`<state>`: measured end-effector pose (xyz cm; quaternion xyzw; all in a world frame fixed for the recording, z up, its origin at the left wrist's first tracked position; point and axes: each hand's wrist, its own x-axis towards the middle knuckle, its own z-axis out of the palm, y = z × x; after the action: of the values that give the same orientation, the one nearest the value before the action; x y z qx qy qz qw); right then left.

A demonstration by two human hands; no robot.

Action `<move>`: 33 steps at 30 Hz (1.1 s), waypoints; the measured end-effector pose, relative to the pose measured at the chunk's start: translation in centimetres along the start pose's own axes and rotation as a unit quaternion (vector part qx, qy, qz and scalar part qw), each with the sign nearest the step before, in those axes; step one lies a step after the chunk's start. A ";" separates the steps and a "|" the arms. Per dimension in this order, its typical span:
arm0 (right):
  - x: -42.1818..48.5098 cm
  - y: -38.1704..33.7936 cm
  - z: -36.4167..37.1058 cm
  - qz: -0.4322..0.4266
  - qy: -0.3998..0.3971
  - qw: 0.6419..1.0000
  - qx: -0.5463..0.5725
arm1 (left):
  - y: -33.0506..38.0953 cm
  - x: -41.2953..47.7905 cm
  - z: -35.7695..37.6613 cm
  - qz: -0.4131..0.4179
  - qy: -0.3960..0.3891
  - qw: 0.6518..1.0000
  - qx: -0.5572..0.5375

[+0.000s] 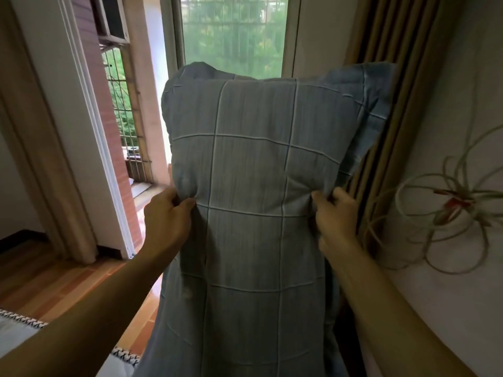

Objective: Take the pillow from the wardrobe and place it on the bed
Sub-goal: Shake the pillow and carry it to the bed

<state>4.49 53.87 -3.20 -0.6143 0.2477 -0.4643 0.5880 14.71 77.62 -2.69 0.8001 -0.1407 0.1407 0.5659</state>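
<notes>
Pillow (250, 186), blue-grey with a pale grid, is held upright in the air in front of the window (234, 34), not lying on anything. Left hand (166, 216) pinches a fold near its left edge, right hand (334, 216) grips the right edge. Brown curtain (386, 77) right behind it, looped cable (446, 210) on the wall, wood floor (54, 278) below.

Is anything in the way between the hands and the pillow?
No, nothing is. The left hand and the right hand each pinch the pillow by one side, holding it upright in front of the window. The curtain hangs by its right edge.
</notes>
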 end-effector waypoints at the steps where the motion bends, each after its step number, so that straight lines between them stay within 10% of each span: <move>1: 1.4 0.6 1.3 -0.001 -0.009 1.000 0.001 | -0.5 1.4 0.6 -0.001 0.008 1.000 0.002; 33: 27.4 16.3 56.5 0.033 -0.301 0.952 0.049 | -22.8 45.1 0.9 -0.094 0.271 0.956 0.069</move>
<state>69.32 55.34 -4.13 -0.6878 0.0560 -0.2496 0.6793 65.10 81.04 -5.39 0.7784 0.1037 0.3080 0.5371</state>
